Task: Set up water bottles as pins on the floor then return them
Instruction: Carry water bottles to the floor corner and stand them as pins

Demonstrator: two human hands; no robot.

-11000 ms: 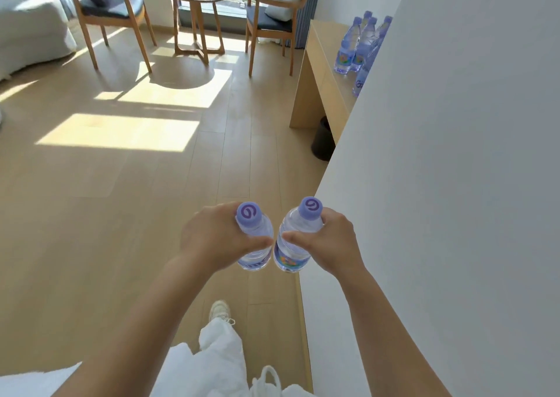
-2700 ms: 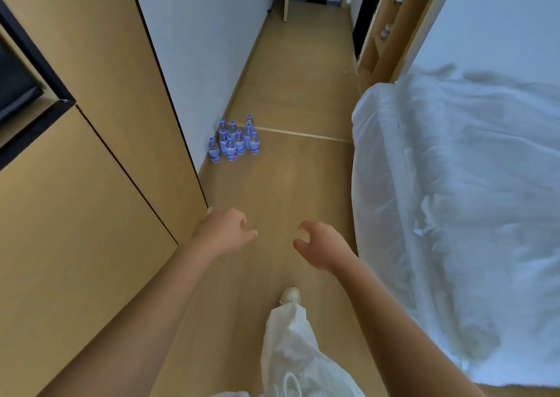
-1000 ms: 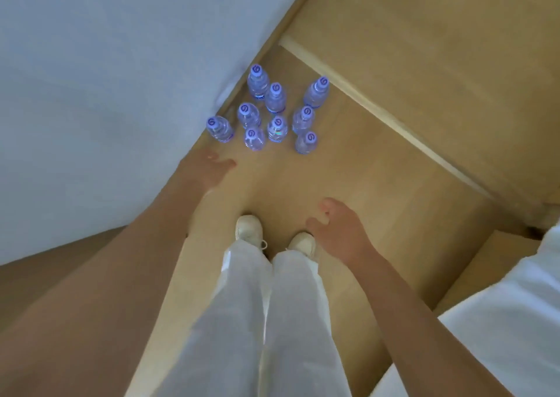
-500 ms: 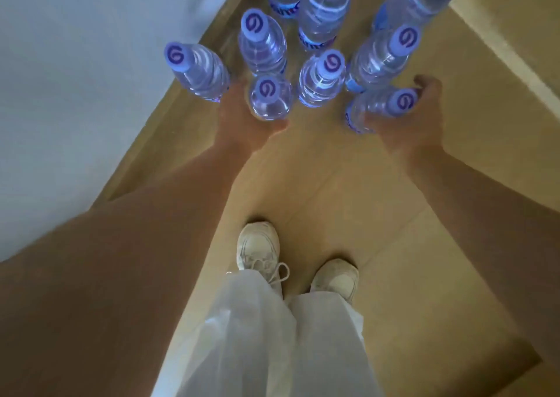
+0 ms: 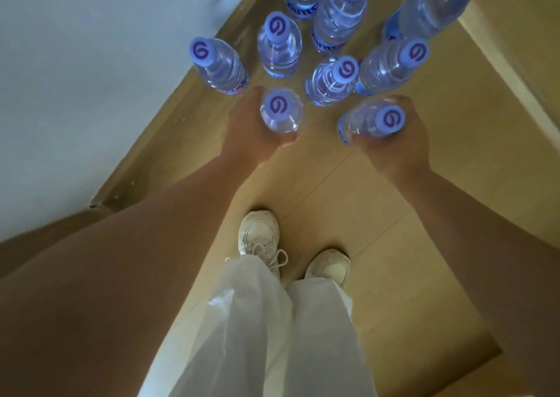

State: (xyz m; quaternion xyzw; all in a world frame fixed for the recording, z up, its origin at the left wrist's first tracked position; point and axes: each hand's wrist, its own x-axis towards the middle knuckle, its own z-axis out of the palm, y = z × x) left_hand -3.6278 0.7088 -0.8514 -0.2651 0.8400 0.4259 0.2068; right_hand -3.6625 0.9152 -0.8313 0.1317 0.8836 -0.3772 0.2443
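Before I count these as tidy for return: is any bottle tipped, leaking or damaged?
Nothing stands out. The bottles on the floor stand upright with caps on, and no puddle shows. The left hand grips the front-left bottle; the right hand grips the front-right bottle.

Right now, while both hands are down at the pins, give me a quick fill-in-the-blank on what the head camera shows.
1. The left hand grips the near bottle closest to the ____.
2. The right hand grips a bottle whose cap is coloured ____.
3. In all, ____ bottles are at least partly in view.
4. The shoes on the floor are ____.

Missing words: wall; purple; eight; white
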